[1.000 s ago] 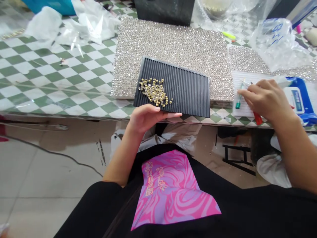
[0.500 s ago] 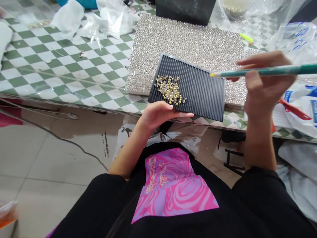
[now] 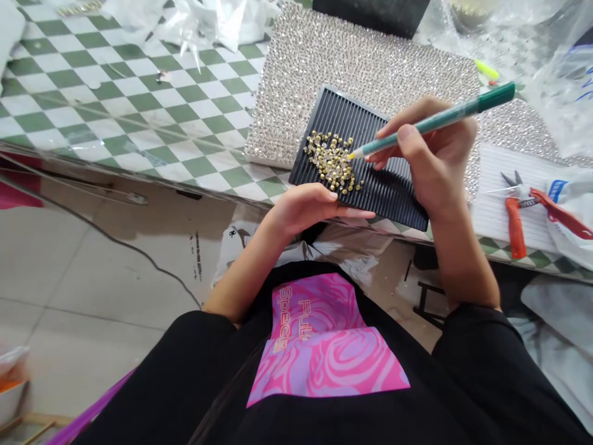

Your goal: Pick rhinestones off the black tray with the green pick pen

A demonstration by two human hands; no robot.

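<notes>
Your left hand (image 3: 303, 209) grips ridged tray (image 3: 365, 127), right hand (image 3: 438, 157) pinches pen (image 3: 442, 118); stones (image 3: 331, 164) heaped, unspread, at tray's nine o'clock

Light: bright, diffuse. Glare: white highlights on plastic bags (image 3: 230, 23); pinpoint sparkle across studded sheet (image 3: 361, 59). Shadow: on black tray (image 3: 393, 196) beneath right hand (image 3: 438, 154). Wide-angle stretch toward corners.

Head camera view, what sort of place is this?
Probably a craft workshop or hand-assembly bench: a ridged black rectangular tray holds tiny gold and clear stones, a silver sheet covered in glittering studs lies on the green-and-white checked tabletop, and a red-handled metal hand tool lies nearby.
</notes>
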